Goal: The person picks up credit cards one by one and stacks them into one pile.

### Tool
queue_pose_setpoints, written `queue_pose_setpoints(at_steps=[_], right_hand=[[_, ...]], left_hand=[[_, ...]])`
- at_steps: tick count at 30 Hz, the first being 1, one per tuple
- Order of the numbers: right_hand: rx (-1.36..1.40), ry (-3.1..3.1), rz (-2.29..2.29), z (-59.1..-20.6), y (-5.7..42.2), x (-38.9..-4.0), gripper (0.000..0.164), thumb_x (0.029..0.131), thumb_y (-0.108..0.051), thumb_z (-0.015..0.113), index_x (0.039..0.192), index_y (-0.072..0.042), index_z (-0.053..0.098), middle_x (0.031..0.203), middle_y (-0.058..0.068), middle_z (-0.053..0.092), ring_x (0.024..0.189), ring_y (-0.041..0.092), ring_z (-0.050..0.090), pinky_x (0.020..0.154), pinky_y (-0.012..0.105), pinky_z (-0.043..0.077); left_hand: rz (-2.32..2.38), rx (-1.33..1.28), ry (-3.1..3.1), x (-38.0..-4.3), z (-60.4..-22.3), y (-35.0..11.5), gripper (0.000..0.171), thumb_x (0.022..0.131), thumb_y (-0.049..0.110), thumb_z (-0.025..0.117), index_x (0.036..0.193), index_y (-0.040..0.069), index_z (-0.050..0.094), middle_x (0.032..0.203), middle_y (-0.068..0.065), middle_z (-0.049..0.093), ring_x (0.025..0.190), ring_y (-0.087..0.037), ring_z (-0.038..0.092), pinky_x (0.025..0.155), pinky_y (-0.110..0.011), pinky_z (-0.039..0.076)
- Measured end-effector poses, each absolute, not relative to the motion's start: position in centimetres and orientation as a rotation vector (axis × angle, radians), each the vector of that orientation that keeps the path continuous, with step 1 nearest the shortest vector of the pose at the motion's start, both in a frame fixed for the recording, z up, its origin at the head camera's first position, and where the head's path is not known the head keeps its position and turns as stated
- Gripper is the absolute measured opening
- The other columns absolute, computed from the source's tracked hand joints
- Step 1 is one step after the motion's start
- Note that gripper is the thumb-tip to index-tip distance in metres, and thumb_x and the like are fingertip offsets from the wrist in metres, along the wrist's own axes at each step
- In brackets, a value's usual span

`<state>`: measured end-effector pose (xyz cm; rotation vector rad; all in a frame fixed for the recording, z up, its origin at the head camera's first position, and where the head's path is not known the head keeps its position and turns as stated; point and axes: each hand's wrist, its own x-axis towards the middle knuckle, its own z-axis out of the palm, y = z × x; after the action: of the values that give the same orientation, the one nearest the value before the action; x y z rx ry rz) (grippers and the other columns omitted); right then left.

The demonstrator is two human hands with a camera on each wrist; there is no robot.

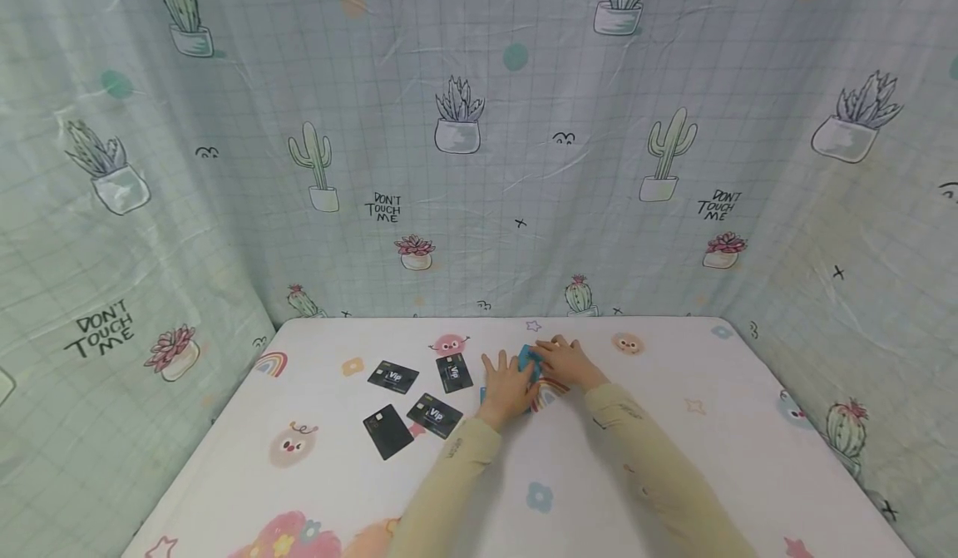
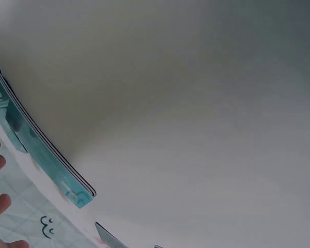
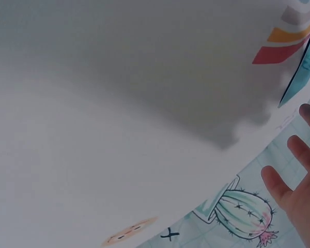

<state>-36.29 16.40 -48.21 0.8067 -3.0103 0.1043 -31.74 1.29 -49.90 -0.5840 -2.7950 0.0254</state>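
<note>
Small blue cards [image 1: 528, 362] lie on the white table between the two hands, partly hidden by them. In the left wrist view several cards are stacked, a teal card [image 2: 51, 160] uppermost and dark edges beneath. My left hand [image 1: 507, 385] rests over the blue cards with its fingers spread. At their far right side, the fingertips of my right hand [image 1: 566, 362] reach the upper blue card. The right wrist view shows spread fingers [image 3: 299, 147] beside a teal card [image 3: 302, 72]. Hidden under the hands is part of the cards.
Left of the hands lie several black cards: one plain card [image 1: 387, 432], and others marked "Vip", such as a near card [image 1: 435, 415], a far card [image 1: 393, 377] and an upright card [image 1: 454, 372]. A printed cloth [image 1: 516, 167] hangs behind the table [image 1: 599, 491].
</note>
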Motion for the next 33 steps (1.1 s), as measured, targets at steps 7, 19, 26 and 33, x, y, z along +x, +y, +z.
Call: queue_pose_setpoints(at_steps=[7,19,26,33], right_hand=[[0.781,-3.064,0.059,-48.7,16.4,-36.4,0.039,0.093,-0.022,0.044,0.131,-0.015,0.044,0.136,0.007,0.044,0.118,0.032,0.04,0.091,0.06,0.033],[0.769,-3.073,0.032,-49.2,16.6,-36.6,0.039,0.091,-0.018,0.046,0.13,-0.015,0.046,0.135,0.005,0.046,0.115,0.03,0.039,0.092,0.06,0.032],[0.831,-2.988,-0.004,-50.7,17.2,-37.3,0.038,0.091,-0.023,0.045,0.129,-0.017,0.047,0.129,0.005,0.049,0.11,0.03,0.041,0.085,0.058,0.037],[0.833,-2.966,-0.086,-49.1,16.7,-35.3,0.036,0.088,-0.021,0.053,0.122,-0.008,0.053,0.116,0.01,0.054,0.104,0.031,0.042,0.083,0.056,0.038]], left_hand=[[0.04,-0.61,-2.805,-31.7,-50.0,1.4,0.038,0.088,0.044,0.046,0.117,0.022,0.056,0.117,-0.005,0.057,0.118,-0.032,0.042,0.094,-0.065,0.025],[0.087,-0.601,-2.829,-31.5,-50.2,1.5,0.035,0.087,0.045,0.047,0.103,0.019,0.064,0.114,-0.002,0.059,0.116,-0.028,0.043,0.094,-0.065,0.022],[0.113,-0.583,-2.86,-31.4,-50.3,1.3,0.037,0.088,0.046,0.044,0.105,0.018,0.063,0.114,0.0,0.059,0.118,-0.028,0.043,0.095,-0.065,0.023],[0.102,-0.562,-2.853,-31.5,-50.3,1.0,0.039,0.089,0.045,0.043,0.107,0.016,0.062,0.113,-0.001,0.06,0.117,-0.029,0.043,0.095,-0.066,0.023]])
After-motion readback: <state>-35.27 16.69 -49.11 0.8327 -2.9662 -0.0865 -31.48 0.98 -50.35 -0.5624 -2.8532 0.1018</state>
